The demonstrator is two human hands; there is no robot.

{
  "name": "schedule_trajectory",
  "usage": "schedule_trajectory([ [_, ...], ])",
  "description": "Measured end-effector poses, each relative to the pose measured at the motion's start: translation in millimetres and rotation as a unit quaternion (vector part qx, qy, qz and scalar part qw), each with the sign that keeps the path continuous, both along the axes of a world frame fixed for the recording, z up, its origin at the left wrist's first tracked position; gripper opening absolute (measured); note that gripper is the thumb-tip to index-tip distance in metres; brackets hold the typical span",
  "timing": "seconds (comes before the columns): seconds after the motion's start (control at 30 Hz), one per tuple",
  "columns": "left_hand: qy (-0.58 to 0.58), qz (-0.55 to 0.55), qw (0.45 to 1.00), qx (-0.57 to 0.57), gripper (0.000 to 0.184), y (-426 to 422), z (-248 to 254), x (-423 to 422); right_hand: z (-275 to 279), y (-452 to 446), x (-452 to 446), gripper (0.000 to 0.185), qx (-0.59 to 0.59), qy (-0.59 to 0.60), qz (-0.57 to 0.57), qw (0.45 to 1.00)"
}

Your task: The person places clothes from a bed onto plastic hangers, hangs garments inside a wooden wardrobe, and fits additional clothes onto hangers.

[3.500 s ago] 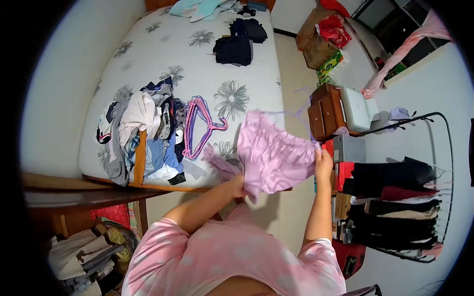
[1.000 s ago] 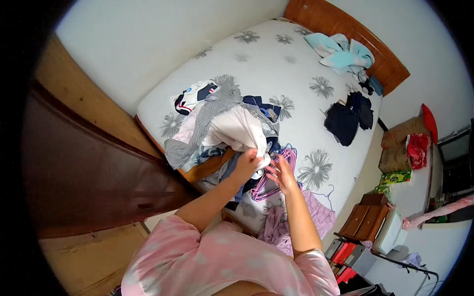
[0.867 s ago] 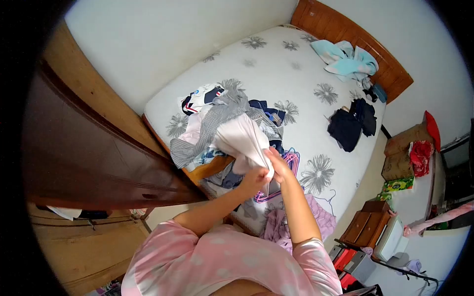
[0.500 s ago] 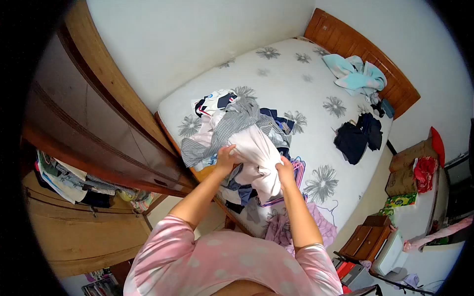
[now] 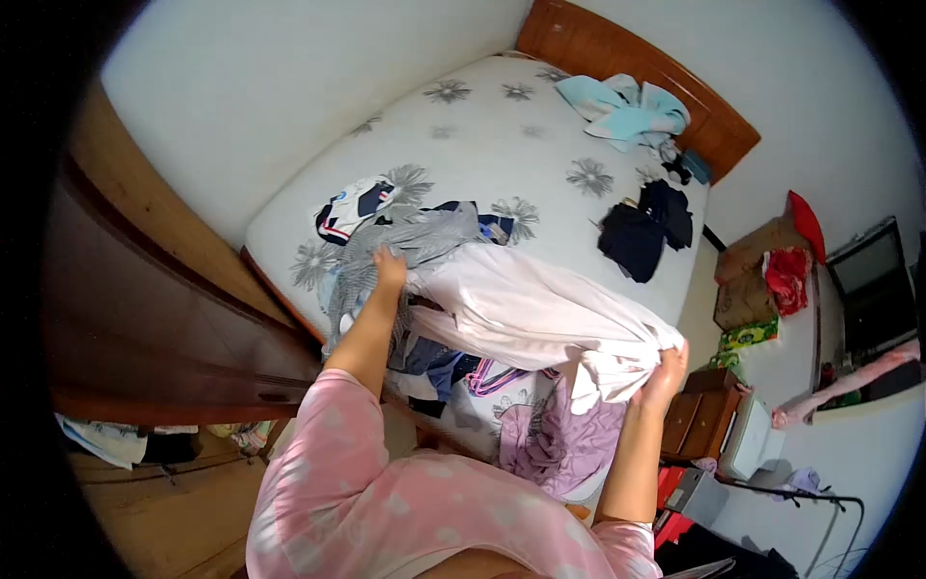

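A pale pink garment (image 5: pixel 521 299) is stretched across the front of the bed, bunched at its right end. My right hand (image 5: pixel 664 378) is closed around that bunched end, out past the bed's right side. My left hand (image 5: pixel 389 266) is closed on a grey finely patterned garment (image 5: pixel 424 234), close to the pink one's left end. Below the stretched cloth lie blue and dark clothes (image 5: pixel 429 367), pink and purple hangers (image 5: pixel 497 378) and a crumpled lilac garment (image 5: pixel 559 439). A white and navy garment (image 5: pixel 355 207) lies behind my left hand.
The bed (image 5: pixel 463 135) has a white flower-print cover. Dark clothes (image 5: pixel 641 227) and a light blue blanket (image 5: pixel 627 108) lie toward the headboard (image 5: pixel 656 72). A brown wardrobe (image 5: pixel 183 309) stands at left. Boxes (image 5: pixel 757 265) and a small wooden cabinet (image 5: pixel 704 415) are at right.
My right hand has swung far to the right, drawing the pale pink garment out long. My left hand has moved up and left onto the grey garment. The view has shifted right.
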State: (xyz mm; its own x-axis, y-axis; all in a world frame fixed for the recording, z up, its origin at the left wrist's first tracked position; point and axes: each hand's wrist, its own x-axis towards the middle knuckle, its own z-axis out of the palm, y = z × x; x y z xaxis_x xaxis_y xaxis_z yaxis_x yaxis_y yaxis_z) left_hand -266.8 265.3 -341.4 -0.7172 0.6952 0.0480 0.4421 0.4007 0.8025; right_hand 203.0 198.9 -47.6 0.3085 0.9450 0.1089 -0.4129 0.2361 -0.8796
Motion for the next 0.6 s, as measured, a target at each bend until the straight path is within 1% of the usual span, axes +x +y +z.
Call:
schedule_trajectory([
  [0.07,0.038,0.029,0.999,0.014,0.073,2,13,8,12,-9,20,0.023,0.023,0.016,-0.013,1.0],
  [0.13,0.142,-0.056,0.988,-0.021,0.075,-4,26,35,19,-18,25,0.026,0.018,-0.004,-0.015,1.0],
  [0.17,0.194,-0.101,0.975,-0.036,0.075,-11,32,54,13,-19,23,0.026,0.004,-0.01,-0.02,1.0],
  [0.2,0.182,-0.203,0.962,0.029,0.076,-20,43,79,5,-20,21,0.027,-0.01,-0.015,-0.026,1.0],
  [0.23,0.167,-0.302,0.934,0.095,0.076,-28,49,109,1,-22,16,0.027,-0.021,0.002,-0.015,1.0],
  [0.3,0.149,-0.44,0.852,0.24,0.074,-35,51,181,-4,-26,5,0.027,-0.045,0.036,0.01,0.998],
  [0.33,0.042,-0.485,0.834,0.26,0.073,-61,77,215,-6,-28,3,0.028,-0.059,0.054,0.025,0.996],
  [0.4,-0.009,-0.533,0.813,0.235,0.07,-98,127,255,-22,-27,7,0.033,-0.061,0.061,0.056,0.995],
  [0.47,0.108,-0.541,0.818,0.16,0.068,-109,144,274,-22,-28,10,0.034,-0.048,0.084,0.079,0.992],
  [0.5,0.13,-0.513,0.832,0.166,0.047,-102,148,281,-23,-28,12,0.034,-0.045,0.087,0.092,0.991],
  [0.53,0.03,-0.506,0.86,0.06,0.039,-102,151,278,-25,-28,15,0.035,-0.043,0.09,0.107,0.989],
  [0.57,-0.071,-0.486,0.87,-0.048,0.032,-104,156,271,-33,-28,25,0.034,-0.032,0.089,0.14,0.986],
  [0.6,-0.17,-0.45,0.863,-0.152,0.026,-110,166,270,-37,-28,32,0.034,-0.042,0.061,0.12,0.99],
])
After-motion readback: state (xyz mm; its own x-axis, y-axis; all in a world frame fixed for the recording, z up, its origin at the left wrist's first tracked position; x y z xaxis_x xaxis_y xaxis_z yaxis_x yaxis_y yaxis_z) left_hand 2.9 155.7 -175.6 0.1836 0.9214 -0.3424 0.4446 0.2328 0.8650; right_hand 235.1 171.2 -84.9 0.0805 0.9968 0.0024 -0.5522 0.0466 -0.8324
